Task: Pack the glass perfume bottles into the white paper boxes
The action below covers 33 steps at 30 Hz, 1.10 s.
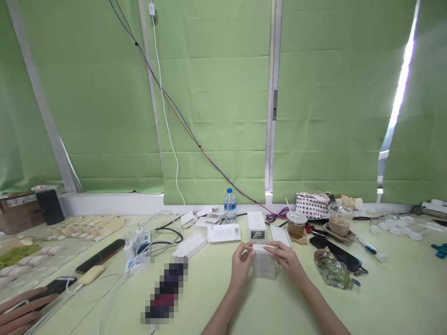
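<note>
Both my hands are at a small whitish box (264,267) that stands on the pale green table in front of me. My left hand (242,261) pinches its upper left edge, thumb and fingers bent. From the other side, my right hand (284,258) has its fingers on the top right edge. The box's top looks white, its front face greyish and translucent. Just behind it stands a taller white carton (256,225) with a dark picture on its front. A flat white printed box (224,233) lies to the left of that carton.
Another person's hand (26,307) rests on a phone at the left. A water bottle (230,207) stands at the back. Right of my hands are an iced drink cup (296,225), a black phone (335,253) and a clear bag (331,270). Cables and a power strip (138,263) lie left.
</note>
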Each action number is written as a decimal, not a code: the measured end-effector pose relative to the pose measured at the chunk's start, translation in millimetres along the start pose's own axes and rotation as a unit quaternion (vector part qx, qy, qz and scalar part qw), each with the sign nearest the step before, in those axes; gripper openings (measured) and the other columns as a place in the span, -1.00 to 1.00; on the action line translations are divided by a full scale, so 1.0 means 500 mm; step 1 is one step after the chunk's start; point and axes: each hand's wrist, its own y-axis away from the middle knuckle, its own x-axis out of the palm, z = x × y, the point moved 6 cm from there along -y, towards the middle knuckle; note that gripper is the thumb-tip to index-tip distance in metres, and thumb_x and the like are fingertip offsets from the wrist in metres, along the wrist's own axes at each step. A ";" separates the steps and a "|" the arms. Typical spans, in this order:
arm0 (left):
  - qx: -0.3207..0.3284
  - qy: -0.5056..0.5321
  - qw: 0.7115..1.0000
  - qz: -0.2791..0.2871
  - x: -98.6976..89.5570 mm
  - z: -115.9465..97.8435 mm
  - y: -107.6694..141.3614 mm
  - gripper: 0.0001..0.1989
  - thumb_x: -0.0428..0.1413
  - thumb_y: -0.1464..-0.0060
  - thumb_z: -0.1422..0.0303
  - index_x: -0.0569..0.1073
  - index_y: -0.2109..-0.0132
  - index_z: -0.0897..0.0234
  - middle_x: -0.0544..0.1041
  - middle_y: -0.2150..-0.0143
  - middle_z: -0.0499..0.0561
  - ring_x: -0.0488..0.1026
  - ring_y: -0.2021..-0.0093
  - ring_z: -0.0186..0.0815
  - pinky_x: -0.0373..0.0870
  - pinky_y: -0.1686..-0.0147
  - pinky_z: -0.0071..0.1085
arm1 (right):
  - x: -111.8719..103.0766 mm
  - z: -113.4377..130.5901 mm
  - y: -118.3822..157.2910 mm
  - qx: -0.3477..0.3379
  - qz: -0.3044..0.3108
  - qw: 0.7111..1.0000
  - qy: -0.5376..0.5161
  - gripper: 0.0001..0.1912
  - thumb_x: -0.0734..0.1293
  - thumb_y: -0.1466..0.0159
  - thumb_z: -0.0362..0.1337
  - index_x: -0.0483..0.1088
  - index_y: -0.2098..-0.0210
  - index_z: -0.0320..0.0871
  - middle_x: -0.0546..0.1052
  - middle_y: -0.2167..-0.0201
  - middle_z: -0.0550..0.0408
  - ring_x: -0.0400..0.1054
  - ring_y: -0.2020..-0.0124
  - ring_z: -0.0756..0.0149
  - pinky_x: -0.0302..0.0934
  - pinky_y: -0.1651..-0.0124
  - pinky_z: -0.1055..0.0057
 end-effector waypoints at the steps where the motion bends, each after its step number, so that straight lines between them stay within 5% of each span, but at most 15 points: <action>1: 0.001 0.000 1.000 0.003 0.000 0.001 -0.001 -0.71 0.25 0.10 0.15 0.39 0.43 0.27 0.57 0.08 0.19 0.55 0.18 -0.12 0.44 0.20 -0.29 | 0.000 0.000 0.001 -0.011 0.002 1.000 0.008 -0.66 0.15 -0.36 -0.17 0.51 0.03 0.00 0.50 0.09 -0.07 0.44 0.25 0.23 0.36 0.27 0.38; 10: 0.049 -0.048 0.997 0.026 0.003 0.000 0.005 -0.84 0.12 -0.07 0.22 0.40 0.29 0.22 0.54 0.05 0.12 0.53 0.13 -0.15 0.43 0.17 -0.27 | 0.003 0.005 0.006 -0.074 -0.014 0.995 0.057 -0.65 0.11 -0.37 -0.29 0.50 0.05 -0.01 0.49 0.10 -0.06 0.43 0.14 0.24 0.36 0.15 0.37; 15: 0.106 -0.132 0.985 0.039 0.005 -0.008 0.019 -0.88 0.10 -0.08 0.35 0.53 0.31 0.21 0.48 0.03 0.11 0.40 -0.04 -0.12 0.29 -0.04 -0.20 | -0.001 0.021 0.005 -0.086 -0.052 0.988 0.117 -0.59 0.04 -0.40 -0.24 0.52 0.11 0.00 0.42 0.11 -0.05 0.34 0.44 0.37 0.33 0.36 0.41; 19: 0.157 -0.220 0.962 0.046 0.017 -0.019 0.039 -0.84 0.06 -0.09 0.44 0.54 0.28 0.17 0.42 0.15 0.08 0.41 0.08 -0.16 0.36 0.07 -0.23 | -0.003 0.027 0.007 -0.072 -0.066 0.984 0.151 -0.57 0.03 -0.41 -0.18 0.53 0.14 -0.03 0.34 0.15 -0.05 0.27 0.45 0.37 0.30 0.37 0.40; 24: 0.197 -0.300 0.929 0.087 0.030 -0.021 0.064 -0.72 0.16 0.01 0.50 0.50 0.13 0.12 0.35 0.23 0.02 0.37 0.21 -0.21 0.39 0.20 -0.25 | 0.009 0.025 0.016 -0.035 0.006 0.996 0.084 -0.53 0.09 -0.34 0.04 0.41 -0.05 -0.02 0.27 0.02 -0.07 0.35 0.30 0.27 0.34 0.31 0.36; 28: 0.163 -0.230 0.949 0.141 0.043 0.000 0.073 -0.38 0.24 0.15 0.55 0.31 -0.09 0.09 0.37 0.14 0.00 0.35 0.20 -0.25 0.40 0.14 -0.25 | 0.022 0.028 0.019 -0.003 0.057 0.997 0.045 -0.40 0.26 -0.20 0.13 0.30 -0.13 -0.03 0.21 -0.15 -0.10 0.39 0.14 0.15 0.37 0.22 0.30; 33: 0.105 -0.152 0.982 0.046 0.020 0.014 0.049 -0.32 0.18 0.15 0.56 0.20 -0.14 0.13 0.30 -0.09 0.06 0.30 -0.04 -0.17 0.24 -0.11 -0.15 | 0.017 0.015 0.016 0.047 0.051 0.997 0.017 -0.59 0.22 -0.30 -0.08 0.32 -0.12 0.04 0.12 -0.22 -0.06 0.32 -0.05 0.14 0.29 -0.03 0.24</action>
